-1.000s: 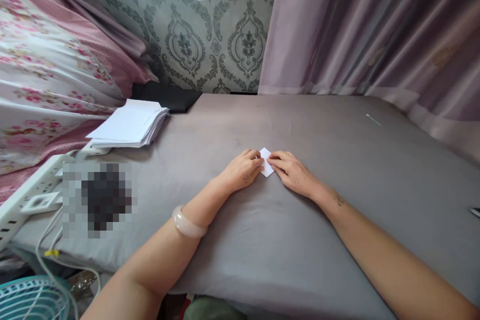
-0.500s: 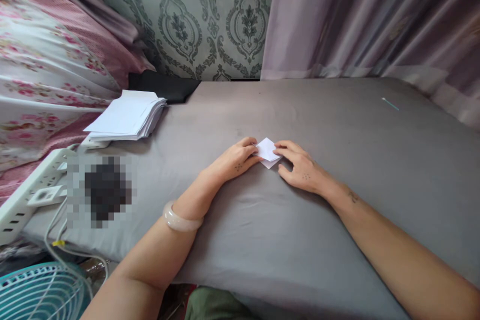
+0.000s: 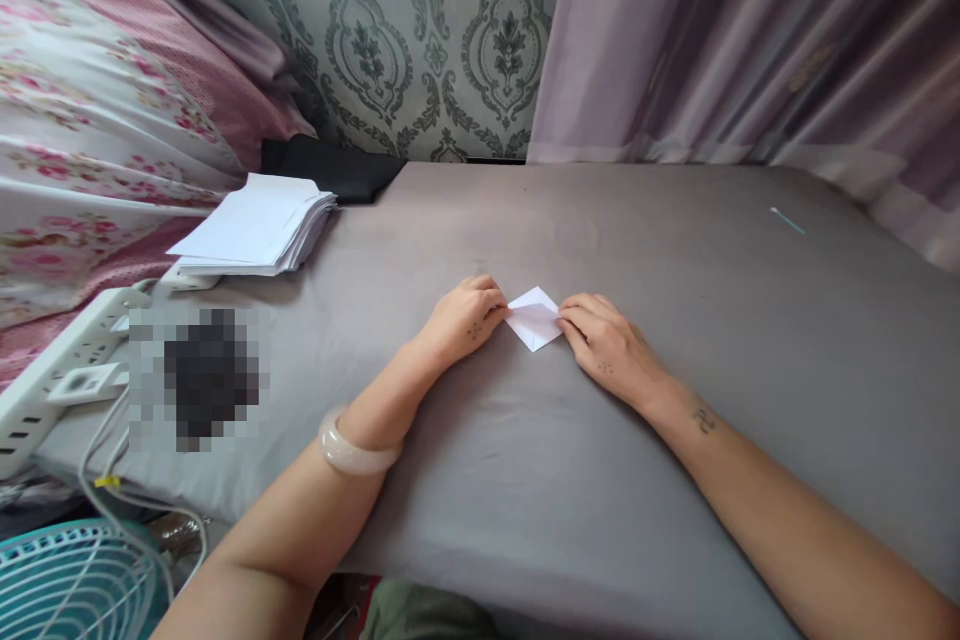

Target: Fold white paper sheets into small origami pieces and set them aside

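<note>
A small folded white paper (image 3: pixel 534 318) lies in a diamond shape on the grey cloth-covered surface (image 3: pixel 480 480), with crease lines showing on its lower half. My left hand (image 3: pixel 466 318) pinches its left corner between thumb and fingers. At the opposite corner, my right hand (image 3: pixel 604 338) has thumb and fingers closed on the paper. The paper spans the gap between both hands, and its top and bottom corners are uncovered.
A stack of white paper (image 3: pixel 255 220) sits at the left, before a black folded item (image 3: pixel 330 168). Nearer are a white power strip (image 3: pixel 71 370) with cables, a pixelated dark object (image 3: pixel 211 375) and a turquoise fan (image 3: pixel 82 580). A thin blue stick (image 3: pixel 789 221) lies far right.
My right hand's fingers have come off the paper's face and closed on its right corner. The raised upper layer now looks spread wider, showing the lower half. The view has shifted slightly.
</note>
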Available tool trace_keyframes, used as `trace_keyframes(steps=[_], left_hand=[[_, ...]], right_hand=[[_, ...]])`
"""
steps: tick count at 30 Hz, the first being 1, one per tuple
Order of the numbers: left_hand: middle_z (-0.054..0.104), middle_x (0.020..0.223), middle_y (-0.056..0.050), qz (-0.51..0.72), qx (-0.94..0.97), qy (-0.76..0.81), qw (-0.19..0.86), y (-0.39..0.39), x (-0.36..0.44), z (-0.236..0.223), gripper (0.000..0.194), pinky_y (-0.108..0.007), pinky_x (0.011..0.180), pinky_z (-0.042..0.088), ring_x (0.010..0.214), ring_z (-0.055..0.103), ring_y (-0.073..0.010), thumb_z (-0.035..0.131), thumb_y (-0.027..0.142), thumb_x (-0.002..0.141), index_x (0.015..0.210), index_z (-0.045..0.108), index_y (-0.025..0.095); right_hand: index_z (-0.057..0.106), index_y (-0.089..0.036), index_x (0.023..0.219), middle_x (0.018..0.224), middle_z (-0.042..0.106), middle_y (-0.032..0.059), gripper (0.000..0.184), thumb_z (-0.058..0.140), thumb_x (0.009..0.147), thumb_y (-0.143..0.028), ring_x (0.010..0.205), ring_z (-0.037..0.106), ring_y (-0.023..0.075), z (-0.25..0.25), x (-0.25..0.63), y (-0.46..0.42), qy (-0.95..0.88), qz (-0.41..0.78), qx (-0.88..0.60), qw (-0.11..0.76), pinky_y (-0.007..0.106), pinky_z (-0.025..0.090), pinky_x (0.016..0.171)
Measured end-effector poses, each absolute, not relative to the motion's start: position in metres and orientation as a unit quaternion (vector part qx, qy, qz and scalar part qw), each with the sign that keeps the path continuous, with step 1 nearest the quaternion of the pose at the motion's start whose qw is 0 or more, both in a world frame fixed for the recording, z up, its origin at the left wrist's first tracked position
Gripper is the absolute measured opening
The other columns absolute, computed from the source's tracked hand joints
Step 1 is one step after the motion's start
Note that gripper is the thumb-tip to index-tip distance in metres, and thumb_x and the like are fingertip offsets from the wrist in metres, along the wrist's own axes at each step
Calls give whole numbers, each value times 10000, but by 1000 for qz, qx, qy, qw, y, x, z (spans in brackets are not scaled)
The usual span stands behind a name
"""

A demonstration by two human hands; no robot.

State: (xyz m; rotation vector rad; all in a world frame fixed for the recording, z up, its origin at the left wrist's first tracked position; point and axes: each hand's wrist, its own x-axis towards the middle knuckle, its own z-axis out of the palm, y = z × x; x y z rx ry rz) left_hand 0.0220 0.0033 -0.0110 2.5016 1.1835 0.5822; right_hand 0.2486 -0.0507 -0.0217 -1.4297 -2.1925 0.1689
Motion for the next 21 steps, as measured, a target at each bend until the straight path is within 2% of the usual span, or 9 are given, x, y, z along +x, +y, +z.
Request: trace_keyframes(steps=[4,9,15,21], left_hand=[[649,899,-67,211,853,433,200,-2,20,-6,187,-320,760,499,835,611,-194,534,254,895,833,694,180],[645,834,-58,221,807,486,255,-4,25,-3,179,-288,688,478,717,590,-156,562,258,873,820,707,168],[621,828,-62,210,773,542,257,-4,34,-6,225,-288,685,454,730,567,-159,573,333,873,795,689,157],[612,847,-68,186,777,557,226,-2,40,-11,204,-306,717,445,821,562,-190,547,309,882,787,651,161]], right_hand=[[660,-227,835,984,663,76,220,475,930,-298,930,593,238,-19,244,-55,-766,89,-571,280,389,483,804],[654,-217,732,936,655,67,202,557,872,-327,809,617,197,-25,245,-47,-686,144,-628,338,362,486,781],[620,-206,672,933,620,76,254,531,867,-343,801,601,197,-27,241,-41,-678,111,-655,315,356,470,759],[586,-197,651,933,590,65,279,526,865,-366,781,596,186,-25,238,-37,-671,118,-676,282,351,457,747]])
